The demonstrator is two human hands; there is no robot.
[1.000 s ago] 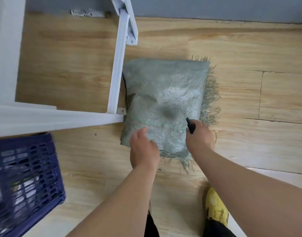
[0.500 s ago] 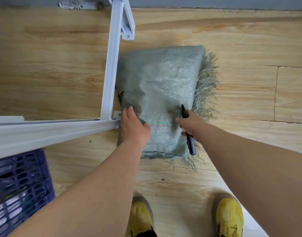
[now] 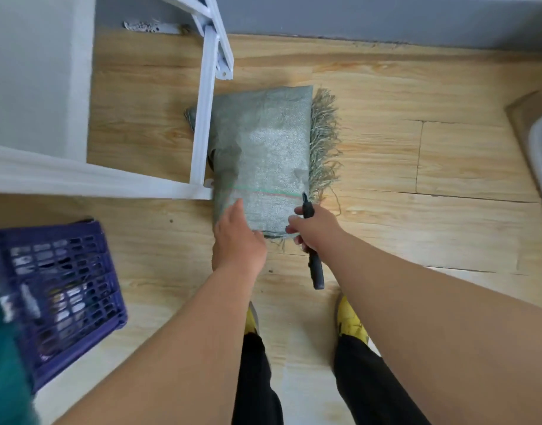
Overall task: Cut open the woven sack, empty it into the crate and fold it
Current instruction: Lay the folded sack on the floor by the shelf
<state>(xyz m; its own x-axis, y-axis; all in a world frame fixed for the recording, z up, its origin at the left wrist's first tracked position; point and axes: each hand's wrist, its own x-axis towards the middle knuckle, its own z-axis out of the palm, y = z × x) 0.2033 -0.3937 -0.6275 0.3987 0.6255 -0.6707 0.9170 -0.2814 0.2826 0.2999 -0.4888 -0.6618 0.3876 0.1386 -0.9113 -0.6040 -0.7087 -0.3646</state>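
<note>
A grey-green woven sack (image 3: pixel 263 154) lies full on the wooden floor, its frayed fringe along the right side. My left hand (image 3: pixel 237 237) rests flat on the sack's near left corner. My right hand (image 3: pixel 317 230) grips a black utility knife (image 3: pixel 312 259), blade tip up at the sack's near right edge, handle pointing toward me. A dark blue plastic crate (image 3: pixel 64 286) stands on the floor to the left, with some items inside.
A white metal frame (image 3: pixel 202 124) crosses over the sack's left side. A grey wall runs along the back. A curved pale object (image 3: pixel 539 154) sits at the right edge. My yellow shoes (image 3: pixel 351 320) stand just behind the sack.
The view has tilted and pulled back. My left hand slid from the sack's left side to its near left corner. My right hand with the knife moved nearer the sack's near right edge.
</note>
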